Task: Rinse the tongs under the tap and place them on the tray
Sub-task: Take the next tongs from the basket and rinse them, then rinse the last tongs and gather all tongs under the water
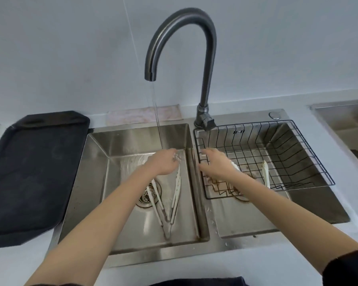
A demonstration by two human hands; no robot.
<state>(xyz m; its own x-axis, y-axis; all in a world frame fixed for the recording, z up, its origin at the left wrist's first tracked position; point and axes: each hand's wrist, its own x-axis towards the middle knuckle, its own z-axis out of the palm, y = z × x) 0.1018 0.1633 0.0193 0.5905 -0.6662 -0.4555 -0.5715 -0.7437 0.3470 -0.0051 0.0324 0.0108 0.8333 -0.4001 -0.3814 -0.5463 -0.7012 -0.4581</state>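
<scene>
Tongs sit in the left bowl of the sink, and my left hand has its grip closed around their open ends, right under the water. They are long and thin, white with grey metal, and they make a V shape with the joined end pointing back at me. That end rests low near the bottom of the bowl, just beside the round drain.

One thin stream of water falls from the tap, which is dark, smooth and bent like a hook. It splashes on my left fingers.

My right hand is over the wall between the two bowls, with its fingers loose and apart, holding nothing. It touches the edge of a black wire basket that sits in the right bowl. Something white lies in that basket, partly hidden by my arm.

A big black tray with rounded corners lies flat on the table to the left of the sink, well apart from the tongs. One pale cloth lies behind the sink by the wall. Both bowls are shiny steel with some brown marks.
</scene>
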